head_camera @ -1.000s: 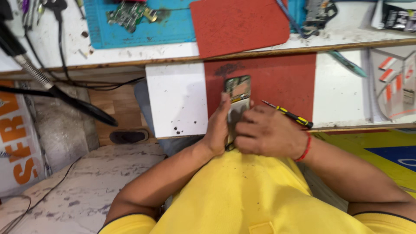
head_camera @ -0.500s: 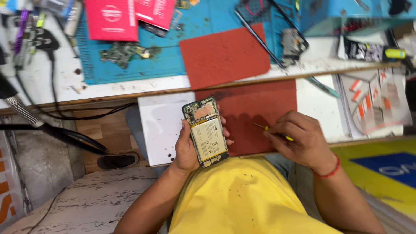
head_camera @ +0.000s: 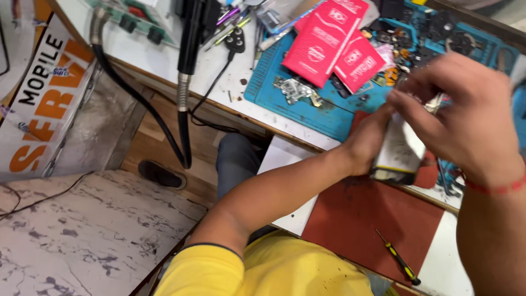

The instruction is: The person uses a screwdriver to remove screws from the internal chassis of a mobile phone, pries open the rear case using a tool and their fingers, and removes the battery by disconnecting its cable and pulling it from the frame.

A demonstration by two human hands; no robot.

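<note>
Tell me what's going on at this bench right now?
A person in a yellow shirt holds an opened phone in both hands above a red mat. The left hand grips its side from below while the right hand works at its top end. A small yellow-and-black screwdriver lies loose on the mat. Pink packets and small parts sit on a blue mat behind.

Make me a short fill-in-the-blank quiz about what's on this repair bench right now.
1. Both hands hold an opened ____ above the bench.
2. The small screwdriver lies on the ____ mat.
3. The pink packets rest on the ____ mat.
4. The right hand has a red ____ at its wrist.

Missing words: phone; red; blue; thread
</note>
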